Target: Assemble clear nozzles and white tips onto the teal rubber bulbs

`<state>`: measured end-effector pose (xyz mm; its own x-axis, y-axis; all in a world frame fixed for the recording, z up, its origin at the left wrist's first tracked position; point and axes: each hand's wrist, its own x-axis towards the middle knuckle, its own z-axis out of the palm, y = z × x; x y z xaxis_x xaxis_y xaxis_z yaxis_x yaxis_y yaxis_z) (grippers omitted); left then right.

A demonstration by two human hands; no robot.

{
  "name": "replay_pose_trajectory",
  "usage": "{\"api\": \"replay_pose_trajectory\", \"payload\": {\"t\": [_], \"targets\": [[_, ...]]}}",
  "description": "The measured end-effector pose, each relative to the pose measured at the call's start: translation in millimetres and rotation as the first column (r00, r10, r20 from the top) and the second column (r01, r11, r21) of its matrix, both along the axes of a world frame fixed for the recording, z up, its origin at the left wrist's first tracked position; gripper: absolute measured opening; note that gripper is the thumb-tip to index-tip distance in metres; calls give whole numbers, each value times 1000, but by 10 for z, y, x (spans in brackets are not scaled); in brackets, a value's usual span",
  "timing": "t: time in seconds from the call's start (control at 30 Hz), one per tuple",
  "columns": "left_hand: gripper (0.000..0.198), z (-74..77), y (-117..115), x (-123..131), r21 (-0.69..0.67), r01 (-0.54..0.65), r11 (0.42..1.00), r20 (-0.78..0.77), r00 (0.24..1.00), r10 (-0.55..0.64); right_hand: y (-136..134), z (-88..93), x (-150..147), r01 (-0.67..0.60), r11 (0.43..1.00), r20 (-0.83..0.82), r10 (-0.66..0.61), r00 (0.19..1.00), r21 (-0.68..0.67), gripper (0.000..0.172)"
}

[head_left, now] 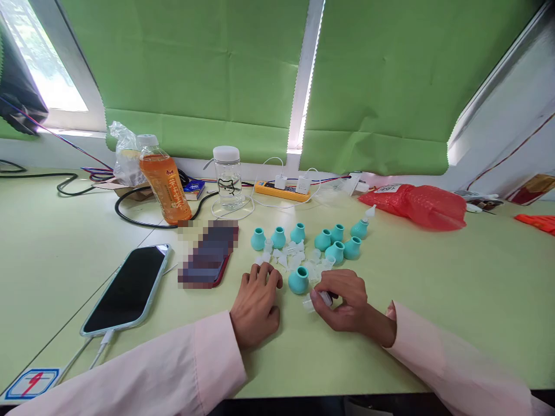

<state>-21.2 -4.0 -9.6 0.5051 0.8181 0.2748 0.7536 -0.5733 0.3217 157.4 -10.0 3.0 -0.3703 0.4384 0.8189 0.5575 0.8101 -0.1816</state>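
My left hand rests on the pale green table with its fingers curled loosely, touching small clear plastic caps; nothing shows in it. My right hand is closed in a pinch on a small clear plastic piece. Between the hands stands a teal rubber bulb. Behind it, several more teal bulbs stand in a loose row among scattered clear caps. One bulb at the right end carries a white nozzle.
A phone on a cable lies at the left, a second dark phone beside it. Behind stand an orange drink bottle, a clear jar, a yellow power strip and a red plastic bag.
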Motion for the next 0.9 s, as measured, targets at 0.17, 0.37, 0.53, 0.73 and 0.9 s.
{"api": "replay_pose_trajectory", "payload": {"t": [0.17, 0.37, 0.53, 0.73, 0.9], "targets": [[39, -56, 32, -9, -29, 72, 997, 156, 986, -66, 31, 9, 5, 63, 998, -151, -59, 987, 25, 11], [38, -80, 33, 1, -23, 66, 998, 298, 953, -56, 81, 14, 48, 133, 983, -300, -166, 939, -129, 6], [30, -36, 22, 3, -2, 28, 1000, 266, 964, -26, 191, -47, 45, 154, 943, -246, -231, 941, -296, 14], [30, -5, 1, 11, 30, -66, 997, 205, 977, 59, 187, -119, 5, 123, 946, -353, -230, 907, -300, 15], [16, 13, -17, 17, 89, -70, 994, 94, 994, 61, 154, -153, -23, 106, 962, -399, -202, 894, -250, 14]]}}
